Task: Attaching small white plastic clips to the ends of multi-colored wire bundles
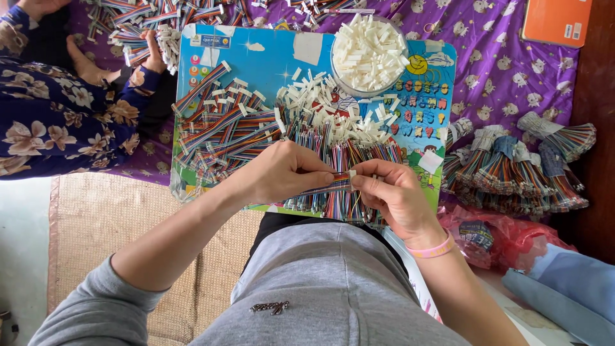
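Purple patterned cloth (506, 70) on floor, with colourful cartoon-printed board (269, 54) as work surface. Left hand (278, 172) pinched shut on rainbow ribbon cable (327, 186), near edge of board; right hand (394, 195) fingertips closed on white connector (352, 174) at cable end. Best done square-on, wires flat, cable held close behind connector. Bowl of white connectors (368, 54) far; bundled cables (519, 170) right.

I see a colourful cartoon board (256, 48) carrying rainbow ribbon cables (218, 128), loose white connectors (320, 106) right of them, and a connector-filled bowl (369, 54) beyond those.
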